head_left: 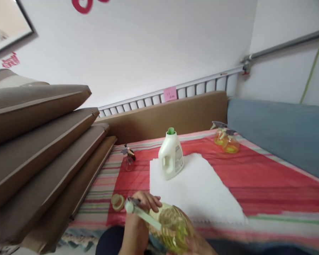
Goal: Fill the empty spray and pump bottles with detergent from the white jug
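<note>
Low in front of me is a clear ribbed spray bottle point(172, 225) with yellow liquid inside, tilted on its side. My right hand point(192, 242) is closed around its lower body, partly cut off by the frame's bottom edge. My left hand point(146, 204) is closed at the spray head end, where a pale trigger point(143, 214) sticks out; part of the grip is hidden. A white detergent jug point(171, 156) with a green spout stands upright on a white cloth point(202, 191). To the left of my left hand lies a pale round cap point(117, 202).
Two spray bottles with yellow liquid point(230, 144) stand at the back right. A clear spray bottle point(128, 161) stands back left, a dark object behind it. Stacked grey-brown cushions point(42, 141) fill the left side. A blue padded panel point(279, 134) borders the right of the red striped cover point(268, 177).
</note>
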The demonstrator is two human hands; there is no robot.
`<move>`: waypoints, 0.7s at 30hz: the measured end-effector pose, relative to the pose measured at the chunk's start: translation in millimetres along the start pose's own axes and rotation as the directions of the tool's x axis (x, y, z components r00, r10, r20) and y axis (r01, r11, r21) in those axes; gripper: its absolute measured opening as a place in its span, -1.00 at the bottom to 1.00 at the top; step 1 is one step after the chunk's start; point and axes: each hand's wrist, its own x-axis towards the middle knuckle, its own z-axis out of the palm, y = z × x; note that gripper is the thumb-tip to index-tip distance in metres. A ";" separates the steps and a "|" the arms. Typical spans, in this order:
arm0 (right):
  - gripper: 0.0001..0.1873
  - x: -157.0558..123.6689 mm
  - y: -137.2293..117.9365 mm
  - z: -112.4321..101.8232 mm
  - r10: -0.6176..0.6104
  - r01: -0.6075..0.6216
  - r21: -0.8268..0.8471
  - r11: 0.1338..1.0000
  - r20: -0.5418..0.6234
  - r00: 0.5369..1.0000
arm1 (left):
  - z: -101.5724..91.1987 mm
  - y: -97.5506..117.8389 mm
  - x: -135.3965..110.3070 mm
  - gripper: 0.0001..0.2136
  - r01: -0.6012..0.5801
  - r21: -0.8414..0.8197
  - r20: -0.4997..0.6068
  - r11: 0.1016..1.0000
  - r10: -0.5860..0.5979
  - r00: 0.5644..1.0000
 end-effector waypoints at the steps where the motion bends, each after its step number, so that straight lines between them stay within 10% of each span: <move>1: -0.35 -1.8 3.1 -1.4 0.074 -0.073 0.065 0.995 -0.010 0.997 | 1.2 1.3 -2.4 -0.73 0.010 -0.011 -0.004 1.000 -0.010 1.000; 5: -0.25 -1.3 9.1 -6.6 0.404 -0.389 0.236 0.891 -0.020 0.914 | 0.6 6.6 -9.4 -0.77 0.027 0.006 0.063 1.000 -0.028 0.998; 9: -0.45 -0.9 6.6 -4.2 0.085 -0.085 0.226 0.970 0.009 0.996 | -3.0 8.1 -7.3 -0.76 0.002 -0.038 0.041 0.999 0.000 0.999; 13: -0.32 -3.5 3.7 -0.6 0.288 -0.303 0.262 0.916 0.094 0.953 | -2.8 7.5 -5.1 -0.77 0.000 -0.017 0.068 1.000 0.002 0.998; 17: -0.39 -4.8 3.0 -1.3 0.037 -0.042 0.267 0.963 0.021 0.999 | 0.0 7.1 -5.7 -0.75 -0.003 -0.042 0.041 0.999 0.005 0.999; 21: -0.49 -1.5 2.5 -5.8 0.130 -0.154 0.307 0.939 0.099 0.987 | 3.9 5.1 -6.8 -0.77 -0.006 -0.002 0.083 1.000 0.007 0.997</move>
